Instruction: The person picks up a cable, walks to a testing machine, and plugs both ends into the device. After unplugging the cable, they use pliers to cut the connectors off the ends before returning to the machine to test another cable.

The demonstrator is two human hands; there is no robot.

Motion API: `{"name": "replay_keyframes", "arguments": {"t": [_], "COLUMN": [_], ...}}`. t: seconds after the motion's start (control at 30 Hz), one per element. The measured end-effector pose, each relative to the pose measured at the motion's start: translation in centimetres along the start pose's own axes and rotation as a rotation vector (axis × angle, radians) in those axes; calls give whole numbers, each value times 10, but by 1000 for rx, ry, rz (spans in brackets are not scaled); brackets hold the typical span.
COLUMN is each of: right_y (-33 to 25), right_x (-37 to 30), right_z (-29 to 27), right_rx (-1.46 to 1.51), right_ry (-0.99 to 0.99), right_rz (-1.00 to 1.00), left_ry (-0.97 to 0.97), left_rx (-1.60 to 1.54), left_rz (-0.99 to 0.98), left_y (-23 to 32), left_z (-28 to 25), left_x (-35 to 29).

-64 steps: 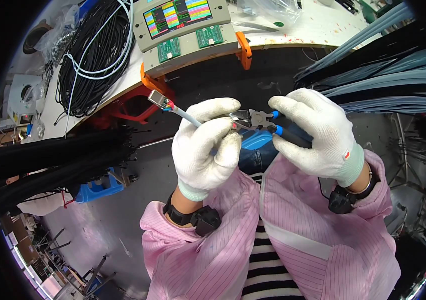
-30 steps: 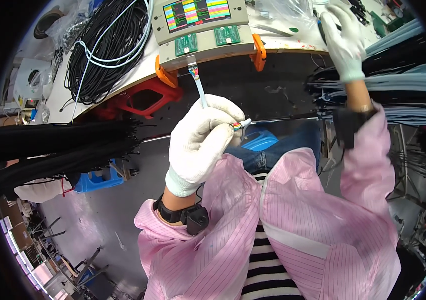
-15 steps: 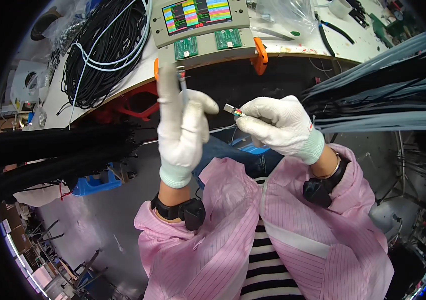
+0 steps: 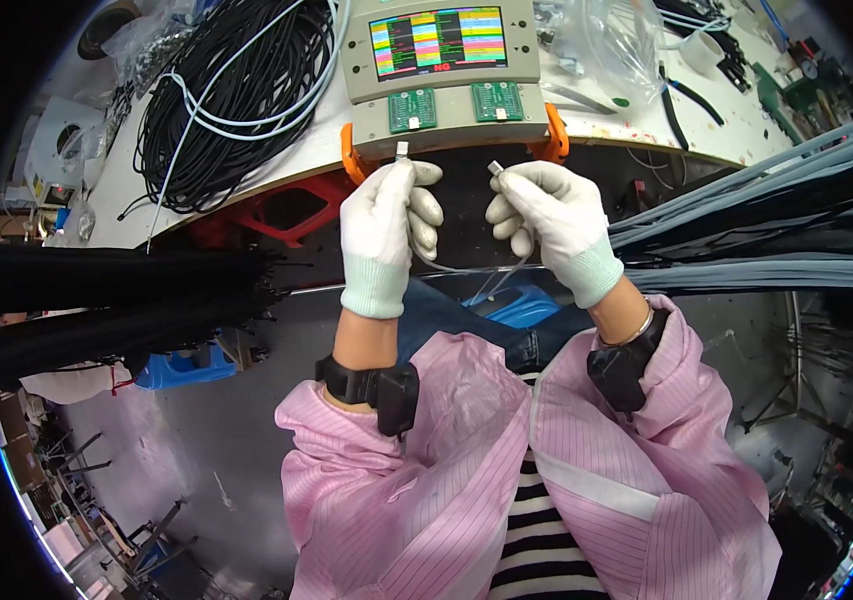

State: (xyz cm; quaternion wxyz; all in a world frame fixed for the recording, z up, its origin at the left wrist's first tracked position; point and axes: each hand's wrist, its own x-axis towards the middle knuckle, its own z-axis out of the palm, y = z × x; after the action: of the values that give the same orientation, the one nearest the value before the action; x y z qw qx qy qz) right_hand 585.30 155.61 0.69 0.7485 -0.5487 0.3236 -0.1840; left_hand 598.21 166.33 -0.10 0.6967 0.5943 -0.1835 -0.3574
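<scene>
My left hand, in a white knit glove, pinches one end of a thin grey cable between thumb and forefinger. A small pale cable plug sticks up from its fingertips, just below the tester's left green board. Also gloved, my right hand grips a second small cable plug, which tilts up and to the left. Grey cable hangs in a loop beneath the hands. The beige tester has a lit colour screen and two green circuit boards, each with a small white socket; neither plug touches them.
A black cable coil lies left on the white workbench. Pliers and plastic bags lie right. Orange clamps hold the tester's front. Hanging cable bundles flank me; a red stool stands beneath the bench.
Both hands have moved toward the tester, each carrying its plug. The left hand has turned and closed from its raised-finger pose, and the right plug now points more upward. The view has shifted slightly.
</scene>
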Motion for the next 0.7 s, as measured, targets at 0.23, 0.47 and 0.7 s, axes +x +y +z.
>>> {"name": "replay_keyframes", "arguments": {"t": [0.23,0.47,0.7], "right_y": [12,15,18], "right_x": [14,17,17], "right_z": [3,3,4], "right_rx": [218,252,276], "right_ry": [36,55,61], "right_rz": [-51,-41,-33], "left_ry": [-16,-51,-21], "left_rx": [-181,-397,-368], "left_rz": [-79,-45,7], "left_y": [-8,-20,-23], "left_z": [6,11,11], "left_x": [17,24,25]}}
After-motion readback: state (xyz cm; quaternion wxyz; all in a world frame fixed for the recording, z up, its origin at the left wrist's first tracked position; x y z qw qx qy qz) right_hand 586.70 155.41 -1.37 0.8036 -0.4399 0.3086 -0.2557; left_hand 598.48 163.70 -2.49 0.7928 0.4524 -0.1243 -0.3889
